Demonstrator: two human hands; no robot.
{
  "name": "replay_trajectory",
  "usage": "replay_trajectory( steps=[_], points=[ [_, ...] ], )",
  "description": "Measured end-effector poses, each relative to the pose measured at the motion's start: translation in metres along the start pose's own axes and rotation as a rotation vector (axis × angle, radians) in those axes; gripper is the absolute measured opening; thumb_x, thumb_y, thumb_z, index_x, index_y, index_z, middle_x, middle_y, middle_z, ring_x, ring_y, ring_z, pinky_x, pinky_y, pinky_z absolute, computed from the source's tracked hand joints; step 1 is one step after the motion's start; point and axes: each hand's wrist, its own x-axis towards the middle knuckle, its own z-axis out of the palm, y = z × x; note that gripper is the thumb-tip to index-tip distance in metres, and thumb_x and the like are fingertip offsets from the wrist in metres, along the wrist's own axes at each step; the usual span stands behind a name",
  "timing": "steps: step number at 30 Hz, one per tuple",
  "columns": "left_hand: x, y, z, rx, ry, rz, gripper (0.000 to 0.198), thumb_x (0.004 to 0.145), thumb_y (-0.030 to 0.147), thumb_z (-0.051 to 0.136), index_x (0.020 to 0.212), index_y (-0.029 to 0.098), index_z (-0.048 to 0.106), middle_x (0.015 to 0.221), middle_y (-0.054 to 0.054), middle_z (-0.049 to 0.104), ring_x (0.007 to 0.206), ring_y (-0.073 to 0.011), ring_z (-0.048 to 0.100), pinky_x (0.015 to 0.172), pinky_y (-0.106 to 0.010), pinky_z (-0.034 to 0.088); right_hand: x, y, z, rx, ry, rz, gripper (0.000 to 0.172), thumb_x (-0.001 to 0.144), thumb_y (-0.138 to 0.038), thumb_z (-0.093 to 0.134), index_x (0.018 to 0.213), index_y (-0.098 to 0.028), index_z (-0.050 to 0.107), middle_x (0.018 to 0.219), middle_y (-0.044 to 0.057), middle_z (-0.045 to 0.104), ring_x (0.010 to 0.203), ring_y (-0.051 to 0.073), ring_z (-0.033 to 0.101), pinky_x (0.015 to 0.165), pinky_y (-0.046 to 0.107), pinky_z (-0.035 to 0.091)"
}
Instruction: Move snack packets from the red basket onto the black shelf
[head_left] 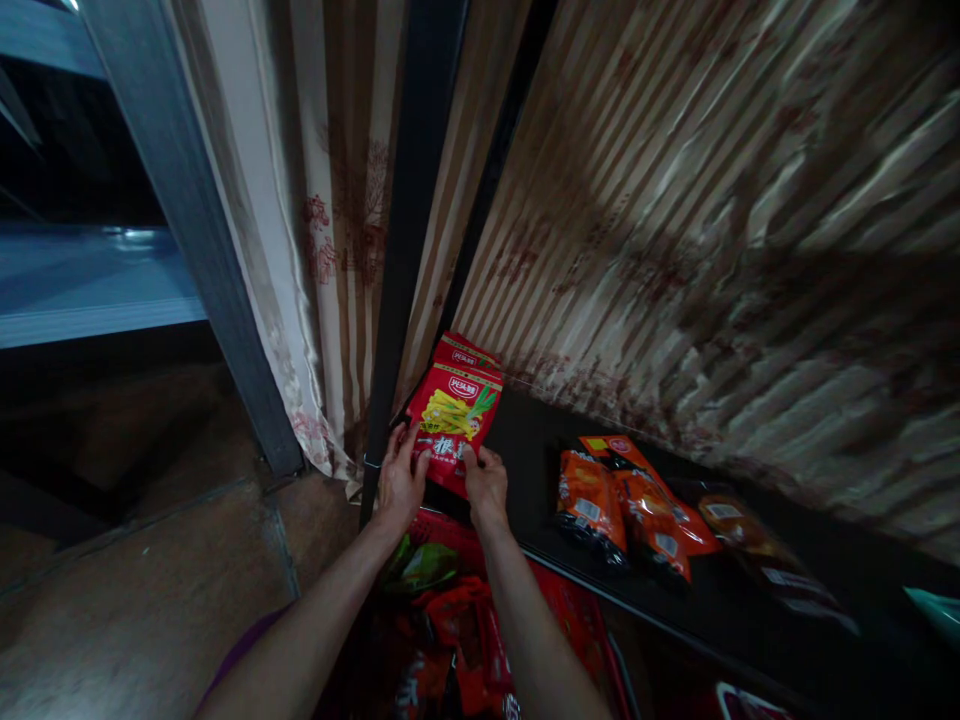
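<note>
Currently my left hand (400, 478) and right hand (486, 482) each pinch a lower corner of a red snack pouch (454, 420), holding it upright at the left end of a black shelf (709, 600), against a black upright post (405, 250). Another red pouch (465, 352) stands directly behind it. Orange snack packets (622, 500) lie further right on the shelf. A red basket (577, 620) of packets sits below my forearms.

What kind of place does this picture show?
Probably a small shop or storeroom. The left hand and right hand hold a red plastic snack packet on a black shelf, flat orange snack packets lie further along it, and a red basket below holds more packets.
</note>
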Motion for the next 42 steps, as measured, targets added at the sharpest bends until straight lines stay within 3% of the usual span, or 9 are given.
replay_trajectory(
  steps=[7,12,16,24,33,42],
  points=[
    [-0.003,-0.014,0.009,0.142,0.010,0.097,0.041,0.091,0.028,0.042,0.130,0.018,0.052,0.146,-0.013,0.038,0.132,-0.0247,0.040,0.107,-0.041,0.039,0.001,-0.004,0.002,-0.292,0.062,-0.122,0.041,0.078,-0.044,0.047,0.094,-0.014,0.070,0.119,0.018,0.055,0.114,0.030,0.048,0.099,0.043,0.037],
    [-0.006,-0.014,0.012,0.212,0.014,0.228,0.041,0.093,0.025,0.039,0.132,0.020,0.051,0.152,-0.012,0.027,0.139,-0.0257,0.028,0.111,-0.044,0.034,0.002,-0.007,0.004,-0.224,0.051,-0.173,0.058,0.079,-0.046,0.043,0.122,-0.008,0.055,0.128,0.020,0.053,0.120,0.031,0.046,0.103,0.045,0.033],
    [-0.007,-0.011,0.013,0.259,0.000,0.273,0.044,0.092,0.027,0.042,0.136,0.022,0.046,0.154,-0.009,0.023,0.140,-0.0257,0.026,0.111,-0.045,0.033,0.005,-0.008,0.007,-0.136,0.024,-0.112,0.067,0.080,-0.048,0.041,0.135,-0.009,0.041,0.132,0.019,0.052,0.120,0.029,0.049,0.102,0.044,0.036],
    [-0.004,-0.008,0.012,0.355,-0.034,0.326,0.049,0.090,0.030,0.047,0.137,0.017,0.043,0.154,-0.014,0.023,0.141,-0.0280,0.021,0.109,-0.045,0.035,0.010,-0.007,0.016,-0.109,0.063,-0.091,0.054,0.081,-0.036,0.040,0.127,-0.010,0.050,0.124,0.018,0.059,0.112,0.028,0.056,0.098,0.042,0.040],
    [0.005,-0.007,0.005,0.356,-0.078,0.349,0.050,0.088,0.029,0.049,0.137,0.020,0.043,0.153,-0.012,0.027,0.143,-0.0272,0.016,0.111,-0.047,0.031,0.015,-0.011,0.021,-0.128,0.072,-0.074,0.045,0.080,-0.025,0.044,0.122,-0.013,0.054,0.117,0.015,0.063,0.105,0.024,0.060,0.095,0.040,0.043],
    [0.007,-0.008,0.003,0.369,-0.180,0.298,0.053,0.089,0.031,0.047,0.139,0.017,0.039,0.154,-0.013,0.021,0.144,-0.0266,0.012,0.114,-0.047,0.019,0.018,0.005,0.010,-0.116,-0.110,-0.130,0.043,0.085,-0.031,0.049,0.127,-0.020,0.049,0.122,0.007,0.062,0.111,0.021,0.057,0.101,0.038,0.041]
  ],
)
